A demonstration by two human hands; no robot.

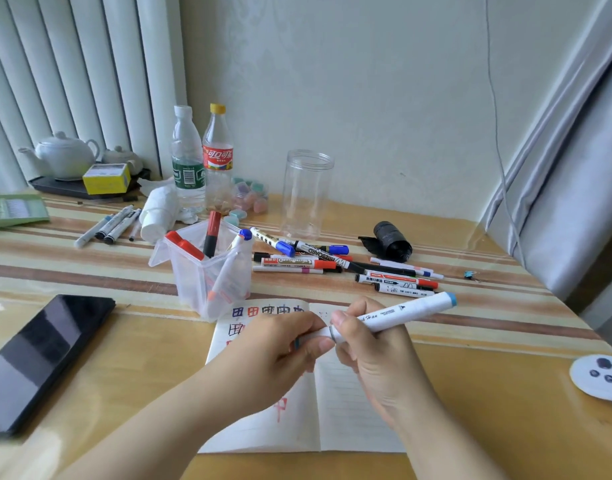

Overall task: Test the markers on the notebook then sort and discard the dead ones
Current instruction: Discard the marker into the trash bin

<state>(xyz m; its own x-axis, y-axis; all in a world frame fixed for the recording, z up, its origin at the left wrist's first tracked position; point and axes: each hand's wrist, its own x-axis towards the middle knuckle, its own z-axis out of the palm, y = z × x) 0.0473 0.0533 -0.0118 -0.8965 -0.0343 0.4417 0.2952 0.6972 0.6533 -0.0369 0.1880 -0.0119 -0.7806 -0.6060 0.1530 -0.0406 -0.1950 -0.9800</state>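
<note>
An open notebook (353,407) lies near the table's front edge, with blue, red and black test marks along its top left page. Above it my right hand (370,355) grips the barrel of a white marker with a light-blue end (408,311). My left hand (280,348) pinches the cap (315,336) at the marker's near end. A clear square holder (211,271) behind the notebook contains red, blue and white markers. A pile of whiteboard markers (332,263) lies to its right. Several more pens (110,225) lie at the back left.
A tall clear jar (306,194), two bottles (202,161), a black bag roll (391,240), a black phone (41,362), a white controller (598,374) and a teapot tray (65,161) share the striped table. A small binder clip (470,275) lies right.
</note>
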